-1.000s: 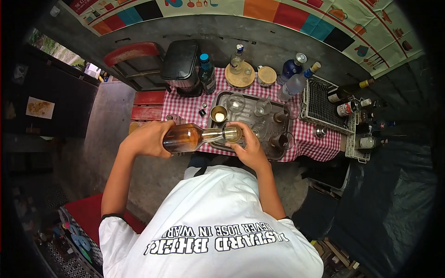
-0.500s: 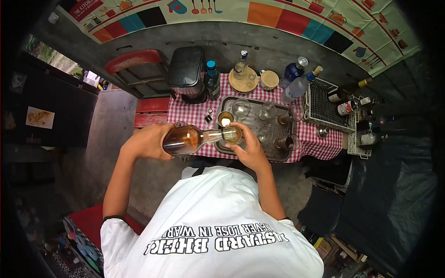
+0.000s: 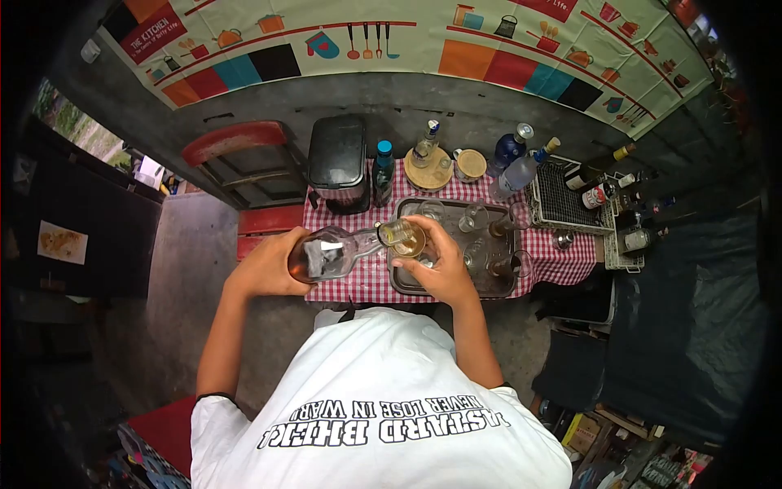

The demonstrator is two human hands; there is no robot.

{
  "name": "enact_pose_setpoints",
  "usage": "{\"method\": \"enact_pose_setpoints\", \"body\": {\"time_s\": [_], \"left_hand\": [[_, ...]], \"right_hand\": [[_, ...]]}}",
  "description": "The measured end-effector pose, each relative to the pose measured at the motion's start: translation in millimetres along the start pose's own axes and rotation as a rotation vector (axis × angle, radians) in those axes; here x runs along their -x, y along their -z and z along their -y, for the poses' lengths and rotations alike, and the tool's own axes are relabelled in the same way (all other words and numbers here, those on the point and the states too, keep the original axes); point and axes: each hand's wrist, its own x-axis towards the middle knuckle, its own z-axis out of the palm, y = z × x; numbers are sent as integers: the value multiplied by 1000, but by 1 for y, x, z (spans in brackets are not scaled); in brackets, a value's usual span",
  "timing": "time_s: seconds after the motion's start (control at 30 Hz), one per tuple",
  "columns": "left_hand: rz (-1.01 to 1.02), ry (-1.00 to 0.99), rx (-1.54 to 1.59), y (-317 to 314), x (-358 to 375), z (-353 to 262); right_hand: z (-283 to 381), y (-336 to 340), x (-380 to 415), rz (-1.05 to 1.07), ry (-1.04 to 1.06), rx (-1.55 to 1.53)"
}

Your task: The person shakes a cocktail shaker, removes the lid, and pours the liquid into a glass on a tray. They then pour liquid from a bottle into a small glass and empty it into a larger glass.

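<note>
My left hand [image 3: 271, 262] grips the wide body of a clear glass bottle [image 3: 334, 255] lying on its side, with amber liquid gathered toward its base. The bottle's neck points right and its mouth is right at the rim of a small drinking glass [image 3: 413, 246]. My right hand [image 3: 441, 265] wraps its fingers around that glass, which has some amber liquid in it. Both are held over the left end of a dark metal tray [image 3: 405, 282]. Several empty glasses [image 3: 472, 218] stand on the tray, to the right of my right hand.
A red-and-white checked cloth [image 3: 346, 291] covers the table. Along the back stand a black bin [image 3: 337, 155], a blue-capped bottle [image 3: 383, 175], a round wooden board [image 3: 421, 175], a lidded mug [image 3: 470, 166] and a blue bottle [image 3: 507, 155]. Wire baskets [image 3: 570, 196] with several bottles are at the right.
The view has tilted up. The bottle has been levelled, so its amber liquid has drawn back from the neck toward the base. Both hands keep their holds.
</note>
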Motion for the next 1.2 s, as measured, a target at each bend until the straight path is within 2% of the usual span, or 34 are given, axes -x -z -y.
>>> {"method": "enact_pose_setpoints", "body": {"time_s": [0.17,0.23,0.27,0.37,0.43,0.5,0.57,0.73,0.87,1.03,1.2], "left_hand": [[-82,-22,35,-9,2,32],[-232,-49,165,-17,1,46],[-222,-56,168,-19,1,52],[-296,5,284,-27,-4,74],[-445,-165,77,-33,-11,93],[-421,-148,97,-48,-16,115],[-520,-78,191,-63,-23,129],[-590,-27,280,-106,-42,164],[-550,33,445,-138,-53,189],[-599,-24,394,-166,-71,206],[-593,23,344,-176,-82,212]], "right_hand": [[11,-19,-13,5,10,24],[7,-25,-16,23,-3,3],[5,-29,-16,12,-7,6],[-4,-38,-14,-42,-44,64],[-10,-44,-10,-93,-110,50],[-18,-47,-6,-112,-153,18],[-30,-49,-3,-166,-161,36],[-39,-53,13,-288,-260,-53],[-44,-53,23,-342,-360,-17],[-43,-59,23,-377,-378,4],[-55,-57,19,-355,-419,142]]}}
